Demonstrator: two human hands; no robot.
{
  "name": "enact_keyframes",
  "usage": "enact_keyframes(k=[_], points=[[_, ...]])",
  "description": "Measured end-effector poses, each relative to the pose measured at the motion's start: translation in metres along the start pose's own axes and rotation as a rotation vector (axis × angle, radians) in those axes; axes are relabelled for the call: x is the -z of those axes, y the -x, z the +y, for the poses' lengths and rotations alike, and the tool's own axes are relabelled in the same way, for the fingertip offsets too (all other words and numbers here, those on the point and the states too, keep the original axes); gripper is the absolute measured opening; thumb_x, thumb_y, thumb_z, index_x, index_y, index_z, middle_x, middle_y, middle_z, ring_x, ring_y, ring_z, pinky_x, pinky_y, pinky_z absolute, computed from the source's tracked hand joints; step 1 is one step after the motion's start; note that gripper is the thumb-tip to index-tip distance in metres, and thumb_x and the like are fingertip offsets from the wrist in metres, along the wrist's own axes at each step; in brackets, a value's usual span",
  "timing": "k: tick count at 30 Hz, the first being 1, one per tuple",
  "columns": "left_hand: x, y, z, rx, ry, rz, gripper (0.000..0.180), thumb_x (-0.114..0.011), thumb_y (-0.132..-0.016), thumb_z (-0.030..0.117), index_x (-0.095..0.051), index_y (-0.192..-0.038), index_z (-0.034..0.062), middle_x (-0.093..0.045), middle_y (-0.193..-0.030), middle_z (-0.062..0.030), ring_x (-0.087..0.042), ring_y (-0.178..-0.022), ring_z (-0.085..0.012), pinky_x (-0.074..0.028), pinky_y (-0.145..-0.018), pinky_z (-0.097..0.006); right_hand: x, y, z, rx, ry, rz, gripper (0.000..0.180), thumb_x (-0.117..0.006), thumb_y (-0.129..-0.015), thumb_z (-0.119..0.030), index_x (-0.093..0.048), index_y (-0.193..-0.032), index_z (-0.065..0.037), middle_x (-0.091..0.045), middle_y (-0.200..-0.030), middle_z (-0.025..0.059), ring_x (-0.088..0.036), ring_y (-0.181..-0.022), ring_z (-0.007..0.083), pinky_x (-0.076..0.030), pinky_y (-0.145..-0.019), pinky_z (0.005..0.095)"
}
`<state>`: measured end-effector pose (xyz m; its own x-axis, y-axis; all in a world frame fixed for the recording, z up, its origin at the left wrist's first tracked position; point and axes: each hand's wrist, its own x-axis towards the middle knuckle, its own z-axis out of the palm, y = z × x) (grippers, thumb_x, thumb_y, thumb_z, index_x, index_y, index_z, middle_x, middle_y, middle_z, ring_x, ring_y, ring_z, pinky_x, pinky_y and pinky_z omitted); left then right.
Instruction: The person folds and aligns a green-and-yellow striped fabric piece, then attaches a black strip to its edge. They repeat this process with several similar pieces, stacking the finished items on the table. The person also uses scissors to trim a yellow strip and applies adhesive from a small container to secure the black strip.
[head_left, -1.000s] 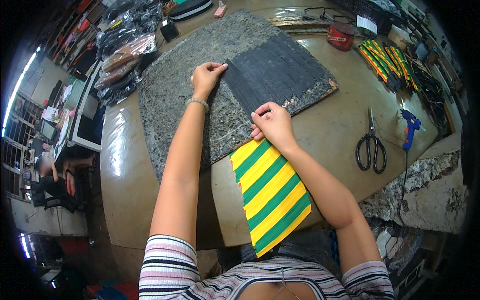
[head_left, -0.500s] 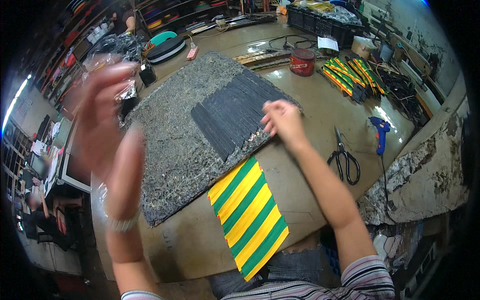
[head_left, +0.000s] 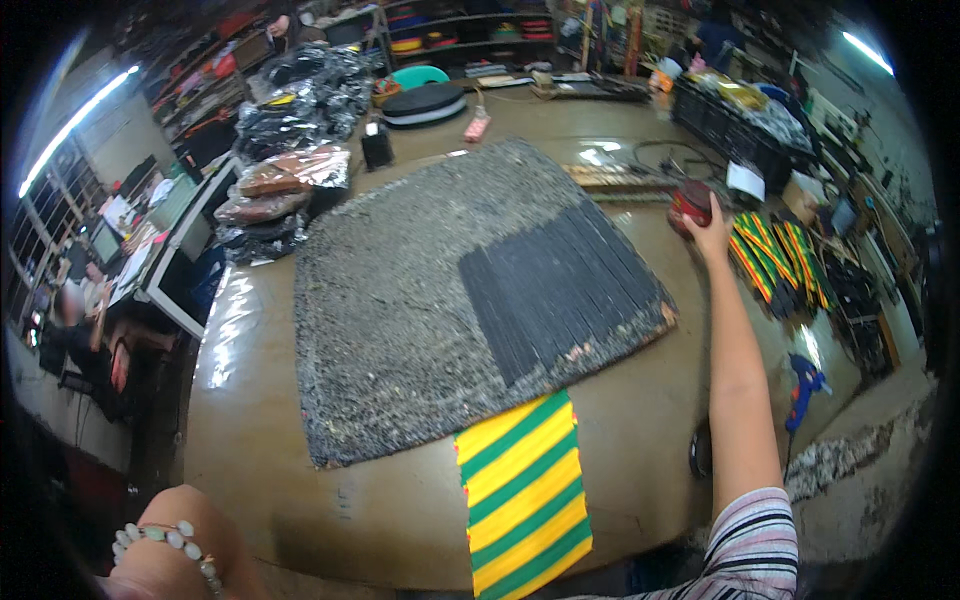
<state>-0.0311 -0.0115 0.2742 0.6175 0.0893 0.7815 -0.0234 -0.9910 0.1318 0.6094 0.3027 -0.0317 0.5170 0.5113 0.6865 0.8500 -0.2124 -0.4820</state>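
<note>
My right arm is stretched far over the table, and my right hand [head_left: 708, 238] is closed round a red tin [head_left: 690, 204] at the back right. At the lower left, my left hand [head_left: 190, 505] is bent near the table's edge, a pale bead bracelet on its wrist; its fingers do not show. Between them lies a rough grey speckled mat [head_left: 390, 300]. Black strips [head_left: 560, 285] are laid side by side on its right part. A yellow and green striped piece [head_left: 525, 490] comes out from under the mat's front edge and runs toward me.
Bundled striped strips [head_left: 775, 260] lie right of the tin, with a blue glue gun [head_left: 803, 390] nearer. My forearm partly covers the scissors [head_left: 699, 450]. Plastic-wrapped bundles [head_left: 280, 185] are stacked at the left. A black crate [head_left: 735, 130] stands behind. A person [head_left: 85, 310] sits far left.
My right hand has gone from the black strips to the red tin and taken hold of it. My left hand has dropped from its raised place to the lower left. The view has shifted.
</note>
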Motion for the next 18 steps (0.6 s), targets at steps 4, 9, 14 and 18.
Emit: enact_keyframes(k=[4,9,14,18], points=[[0.012,0.01,0.006,0.054,-0.026,0.001,0.047,-0.057,-0.091,0.012,-0.052,-0.137,0.0023,-0.059,-0.132,-0.0178,-0.054,-0.125,-0.0266,-0.042,-0.105,-0.041,-0.02,-0.005,0.005,0.017,-0.194,-0.036,0.078,-0.086,-0.069,-0.039,-0.056,-0.139,-0.022,-0.056,-0.13,0.0291,-0.057,-0.117,0.0424,-0.045,-0.101,0.0481],[0.026,0.021,0.02,0.109,-0.065,0.039,0.049,-0.056,-0.09,0.012,-0.052,-0.137,0.0022,-0.058,-0.133,-0.019,-0.053,-0.126,-0.0281,-0.041,-0.105,-0.042,0.002,-0.001,-0.016,-0.149,-0.099,-0.059,0.065,-0.085,-0.073,-0.028,-0.062,-0.133,-0.02,-0.061,-0.126,0.0223,-0.06,-0.113,0.0409,-0.048,-0.097,0.0468],[0.035,0.042,0.033,0.084,-0.102,0.126,0.05,-0.055,-0.089,0.012,-0.051,-0.138,0.0022,-0.057,-0.134,-0.0202,-0.052,-0.127,-0.0296,-0.041,-0.106,-0.043,0.044,0.021,-0.096,0.044,-0.077,0.013,0.063,-0.083,-0.076,-0.031,-0.061,-0.135,-0.025,-0.049,-0.144,0.0251,-0.051,-0.129,0.0424,-0.045,-0.104,0.045],[0.049,0.058,0.056,0.058,-0.143,0.187,0.052,-0.054,-0.088,0.012,-0.05,-0.139,0.0022,-0.056,-0.135,-0.0212,-0.051,-0.128,-0.0308,-0.04,-0.106,-0.043,0.071,0.043,-0.205,0.311,-0.294,0.099,0.06,-0.082,-0.078,-0.023,-0.061,-0.135,-0.025,-0.046,-0.147,0.0263,-0.05,-0.132,0.0403,-0.044,-0.105,0.0428]])
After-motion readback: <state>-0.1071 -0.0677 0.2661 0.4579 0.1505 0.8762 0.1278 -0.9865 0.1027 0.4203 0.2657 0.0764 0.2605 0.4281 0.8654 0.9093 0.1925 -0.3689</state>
